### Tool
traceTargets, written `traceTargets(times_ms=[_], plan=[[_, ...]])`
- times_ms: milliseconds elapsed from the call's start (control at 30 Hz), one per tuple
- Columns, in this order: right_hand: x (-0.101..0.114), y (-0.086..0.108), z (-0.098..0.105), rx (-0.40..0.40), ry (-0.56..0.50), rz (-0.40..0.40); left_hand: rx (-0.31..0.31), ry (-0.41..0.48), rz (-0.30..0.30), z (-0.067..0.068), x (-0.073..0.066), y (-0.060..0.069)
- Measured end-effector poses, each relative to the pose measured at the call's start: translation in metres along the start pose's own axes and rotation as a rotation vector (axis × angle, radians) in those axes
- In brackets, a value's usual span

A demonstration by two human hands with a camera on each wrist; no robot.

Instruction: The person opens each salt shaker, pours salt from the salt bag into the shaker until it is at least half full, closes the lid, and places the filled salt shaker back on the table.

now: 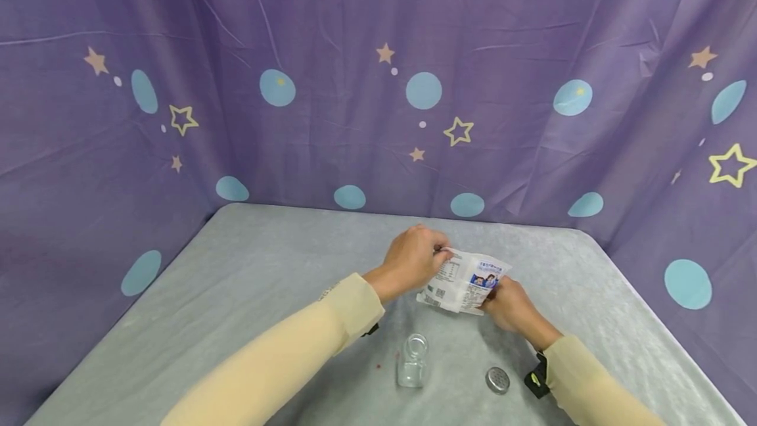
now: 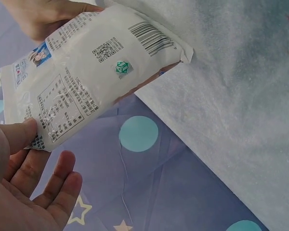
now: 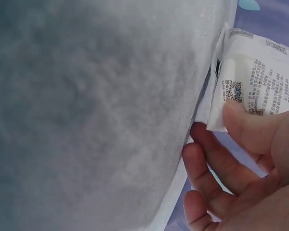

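Observation:
Both hands hold up a white printed plastic packet (image 1: 458,279) above the table. Its back carries a barcode, a QR code and small text, seen closely in the left wrist view on the packet (image 2: 98,72). My left hand (image 1: 416,256) pinches one corner between thumb and forefinger, its other fingers loosely bent. At the opposite end my right hand (image 1: 510,306) pinches the packet's edge, the thumb lying on the printed side in the right wrist view. Nearer to me, a small clear glass jar (image 1: 412,363) is on the table, and a perforated metal lid (image 1: 497,380) lies to its right.
A grey-white cloth covers the table (image 1: 266,261). Tiny red specks (image 1: 379,366) lie left of the jar. Behind and at the sides hangs a purple curtain (image 1: 355,110) with stars and blue dots.

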State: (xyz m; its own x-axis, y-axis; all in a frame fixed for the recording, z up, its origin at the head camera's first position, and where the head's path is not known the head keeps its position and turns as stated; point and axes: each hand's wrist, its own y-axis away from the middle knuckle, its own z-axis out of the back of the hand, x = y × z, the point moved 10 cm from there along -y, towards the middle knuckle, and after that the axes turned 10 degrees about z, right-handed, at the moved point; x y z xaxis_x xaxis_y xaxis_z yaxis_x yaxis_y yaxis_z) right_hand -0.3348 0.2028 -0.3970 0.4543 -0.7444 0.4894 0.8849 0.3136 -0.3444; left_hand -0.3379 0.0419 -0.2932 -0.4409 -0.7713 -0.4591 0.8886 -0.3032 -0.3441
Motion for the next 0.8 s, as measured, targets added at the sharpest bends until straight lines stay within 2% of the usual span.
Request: traceTargets(times_ms=[300, 500, 800], plan=[[0.001, 0.006, 0.002, 0.025, -0.08, -0.023, -0.01, 0.008, -0.033, 0.01, -0.004, 0.006], [0.004, 0.01, 0.01, 0.011, -0.105, -0.043, -0.011, 0.009, -0.039, 0.018, -0.005, 0.01], [0.008, 0.019, 0.015, 0.029, -0.259, -0.093, -0.012, 0.007, -0.053, 0.024, -0.005, 0.016]])
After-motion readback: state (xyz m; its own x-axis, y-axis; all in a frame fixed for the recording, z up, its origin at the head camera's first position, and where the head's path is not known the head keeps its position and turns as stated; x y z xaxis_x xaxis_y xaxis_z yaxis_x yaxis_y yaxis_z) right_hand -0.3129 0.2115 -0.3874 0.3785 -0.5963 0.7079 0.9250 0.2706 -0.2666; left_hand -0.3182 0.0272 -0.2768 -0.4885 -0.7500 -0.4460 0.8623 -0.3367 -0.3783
